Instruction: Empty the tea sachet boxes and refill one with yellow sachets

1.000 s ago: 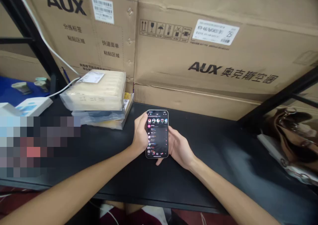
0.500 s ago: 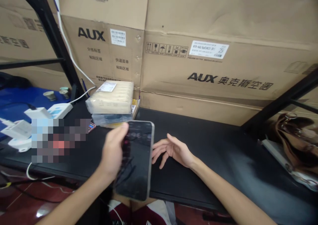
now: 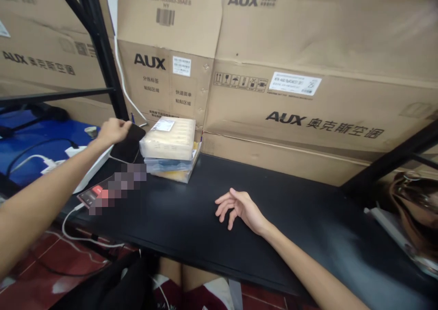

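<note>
My left hand [image 3: 115, 131] is closed on the upper edge of a dark phone [image 3: 129, 144], at the back left of the black table [image 3: 191, 219]. The phone is between a white power strip [image 3: 92, 168] and a stack of clear plastic boxes [image 3: 169, 139]; its lower end appears to reach the tabletop. My right hand [image 3: 239, 208] rests on the table near the middle, palm turned inward, fingers apart and slightly curled, holding nothing. A second phone [image 3: 91, 196] with a lit screen, partly blurred out, lies in front of the power strip.
Large cardboard cartons [image 3: 294, 114] stand behind the table. Black metal posts [image 3: 104, 59] rise at the left, with another at the right. A brown bag [image 3: 415, 200] sits at the far right. A white cable [image 3: 68, 232] hangs over the front edge.
My left hand has carried the dark phone from the front middle to the back left, beside the boxes. My right hand has stayed nearly still. The view has shifted left.
</note>
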The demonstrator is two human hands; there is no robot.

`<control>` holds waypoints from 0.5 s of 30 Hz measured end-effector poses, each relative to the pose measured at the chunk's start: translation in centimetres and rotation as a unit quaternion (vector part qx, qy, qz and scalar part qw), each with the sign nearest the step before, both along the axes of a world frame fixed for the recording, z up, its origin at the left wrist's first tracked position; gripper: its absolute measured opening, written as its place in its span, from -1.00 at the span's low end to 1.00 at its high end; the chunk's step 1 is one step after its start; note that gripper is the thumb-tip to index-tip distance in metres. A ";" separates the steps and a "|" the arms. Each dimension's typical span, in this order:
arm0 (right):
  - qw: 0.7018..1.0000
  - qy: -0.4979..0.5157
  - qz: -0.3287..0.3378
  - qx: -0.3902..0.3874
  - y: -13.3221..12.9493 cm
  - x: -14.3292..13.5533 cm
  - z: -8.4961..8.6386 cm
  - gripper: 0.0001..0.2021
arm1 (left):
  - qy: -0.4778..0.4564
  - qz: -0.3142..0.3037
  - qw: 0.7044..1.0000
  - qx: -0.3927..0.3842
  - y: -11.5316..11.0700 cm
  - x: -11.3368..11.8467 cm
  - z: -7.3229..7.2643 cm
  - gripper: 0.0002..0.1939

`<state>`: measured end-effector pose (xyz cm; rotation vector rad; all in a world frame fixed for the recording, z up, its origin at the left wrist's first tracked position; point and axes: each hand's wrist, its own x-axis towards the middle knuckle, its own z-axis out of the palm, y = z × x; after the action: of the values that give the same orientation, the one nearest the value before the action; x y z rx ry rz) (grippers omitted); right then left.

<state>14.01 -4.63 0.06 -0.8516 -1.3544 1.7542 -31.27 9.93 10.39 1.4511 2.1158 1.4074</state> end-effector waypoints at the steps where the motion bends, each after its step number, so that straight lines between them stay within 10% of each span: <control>1: 1.000 -0.002 -0.002 -0.001 0.0 0.0 -0.1 -0.39 | 0.006 -0.009 0.999 -0.035 1.1 0.4 -0.6 -0.55; 8: 1.000 -0.023 -0.015 -0.004 0.0 0.0 -0.8 -0.37 | 0.005 -0.059 0.985 -0.160 3.9 3.3 -2.5 -0.56; 15: 0.999 -0.038 -0.028 -0.006 0.1 -0.2 -0.8 -0.35 | -0.063 -0.105 0.986 -0.118 0.0 3.6 0.3 -0.45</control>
<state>13.79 -4.56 -0.75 -0.9620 -1.3563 1.7031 -27.64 9.96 10.74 1.4050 1.9140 1.1016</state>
